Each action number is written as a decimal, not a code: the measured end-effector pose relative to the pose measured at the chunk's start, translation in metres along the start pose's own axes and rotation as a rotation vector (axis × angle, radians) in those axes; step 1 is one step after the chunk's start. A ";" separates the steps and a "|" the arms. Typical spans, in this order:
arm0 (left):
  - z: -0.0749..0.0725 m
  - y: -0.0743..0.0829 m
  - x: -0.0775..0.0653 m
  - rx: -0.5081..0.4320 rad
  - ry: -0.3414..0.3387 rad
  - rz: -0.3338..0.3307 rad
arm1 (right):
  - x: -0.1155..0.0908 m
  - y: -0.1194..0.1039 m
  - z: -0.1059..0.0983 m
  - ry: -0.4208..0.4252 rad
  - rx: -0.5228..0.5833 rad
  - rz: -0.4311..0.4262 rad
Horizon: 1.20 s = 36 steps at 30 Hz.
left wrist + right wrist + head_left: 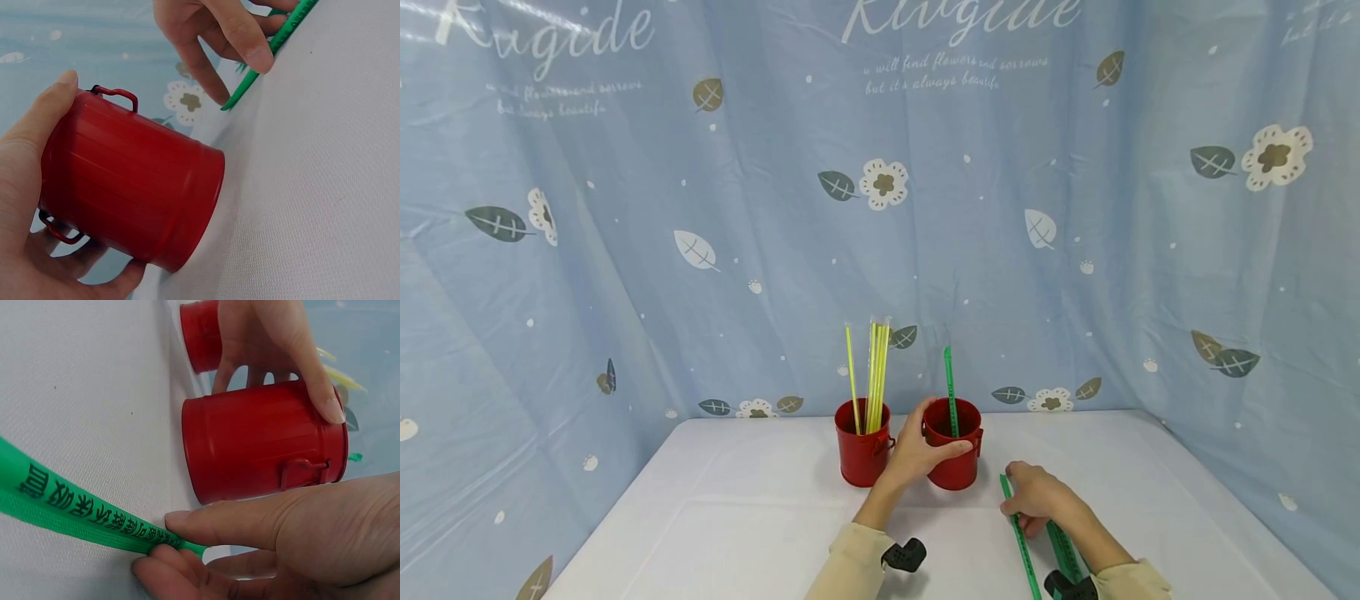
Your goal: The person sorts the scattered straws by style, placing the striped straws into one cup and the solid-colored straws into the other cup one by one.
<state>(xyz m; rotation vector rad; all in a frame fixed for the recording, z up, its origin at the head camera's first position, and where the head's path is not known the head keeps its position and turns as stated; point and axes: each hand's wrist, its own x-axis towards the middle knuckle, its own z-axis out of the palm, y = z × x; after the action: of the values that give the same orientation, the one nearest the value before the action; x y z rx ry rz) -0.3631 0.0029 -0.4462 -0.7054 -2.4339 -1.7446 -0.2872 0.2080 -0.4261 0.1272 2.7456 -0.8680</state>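
Observation:
My left hand [916,454] grips a small red bucket [134,181] with wire handles, thumb on the near side and fingers round the far side. One green-wrapped straw [951,392] stands in this bucket. To its right, my right hand [1039,497] pinches another green-wrapped straw [94,509] near its far end, between thumb and fingers, low over the white table. Dark printed characters run along its wrapper. More green-wrapped straws [1063,550] lie under the right hand and forearm, partly hidden.
A second red bucket [861,457] stands left of the gripped one, holding several yellow straws [877,375], some in clear wrap. The white table [737,508] ends at a blue patterned curtain [775,250] behind and at the sides.

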 end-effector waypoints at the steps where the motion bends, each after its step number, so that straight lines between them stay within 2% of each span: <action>1: 0.000 0.000 0.000 -0.002 -0.001 0.000 | 0.000 0.000 0.000 0.002 0.000 -0.003; 17: 0.000 0.001 0.000 -0.004 -0.001 0.005 | -0.003 0.003 -0.007 -0.005 0.075 -0.043; 36: 0.000 -0.001 -0.001 -0.002 -0.002 0.011 | -0.001 0.009 -0.019 0.049 0.127 -0.127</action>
<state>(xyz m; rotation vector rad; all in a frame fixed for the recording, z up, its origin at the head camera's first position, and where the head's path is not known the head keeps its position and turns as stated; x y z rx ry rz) -0.3626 0.0027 -0.4471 -0.7197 -2.4248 -1.7441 -0.2885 0.2259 -0.4159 -0.0027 2.7680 -1.0875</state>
